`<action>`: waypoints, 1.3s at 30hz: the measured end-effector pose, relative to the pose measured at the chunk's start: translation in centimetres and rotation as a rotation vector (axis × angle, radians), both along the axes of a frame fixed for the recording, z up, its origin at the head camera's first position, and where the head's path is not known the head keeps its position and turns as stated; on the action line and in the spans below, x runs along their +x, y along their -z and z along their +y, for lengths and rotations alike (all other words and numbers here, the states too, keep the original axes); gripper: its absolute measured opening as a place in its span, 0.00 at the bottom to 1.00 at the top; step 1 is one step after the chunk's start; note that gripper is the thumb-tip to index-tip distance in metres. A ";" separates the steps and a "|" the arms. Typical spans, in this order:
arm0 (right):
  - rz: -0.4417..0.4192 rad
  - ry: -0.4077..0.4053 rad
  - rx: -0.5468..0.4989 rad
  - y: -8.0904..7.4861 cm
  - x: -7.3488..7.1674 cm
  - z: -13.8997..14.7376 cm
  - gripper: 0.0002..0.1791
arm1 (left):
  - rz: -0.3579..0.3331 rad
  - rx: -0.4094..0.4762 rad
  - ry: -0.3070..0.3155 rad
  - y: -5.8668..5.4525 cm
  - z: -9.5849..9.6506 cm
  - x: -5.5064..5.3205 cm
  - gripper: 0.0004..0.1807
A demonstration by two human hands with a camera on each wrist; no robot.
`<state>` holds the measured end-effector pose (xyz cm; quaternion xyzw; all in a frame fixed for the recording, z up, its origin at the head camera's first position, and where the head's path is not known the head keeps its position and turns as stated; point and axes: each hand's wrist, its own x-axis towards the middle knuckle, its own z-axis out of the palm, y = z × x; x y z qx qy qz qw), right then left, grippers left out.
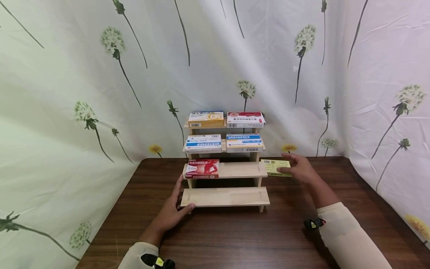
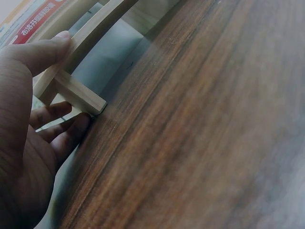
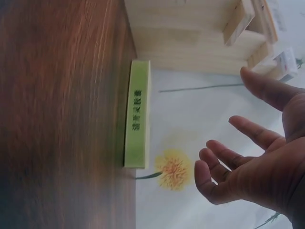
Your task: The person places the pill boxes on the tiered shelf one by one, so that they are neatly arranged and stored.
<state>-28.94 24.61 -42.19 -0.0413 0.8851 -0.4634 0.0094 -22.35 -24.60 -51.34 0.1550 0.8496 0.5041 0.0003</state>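
A stepped wooden rack stands on the table. My left hand grips its lower left corner, the thumb on the front edge of the lowest step and the fingers around the side by the leg. To the right of the rack a yellow-green medicine box lies flat on the table. My right hand is held over that box with fingers spread, and the thumb overlaps it in the head view. In the right wrist view a gap shows between the fingers and the box.
A red medicine box lies on the left of the second step from the bottom. Two blue-and-white boxes, a left one and a right one, lie above it. The top step bears a yellow box and a red-and-white box. A flowered curtain hangs behind.
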 end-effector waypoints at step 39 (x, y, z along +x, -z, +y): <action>-0.025 -0.042 0.006 4.6 -3.4 3.7 0.50 | 0.014 -0.009 -0.007 0.1 0.0 0.0 0.60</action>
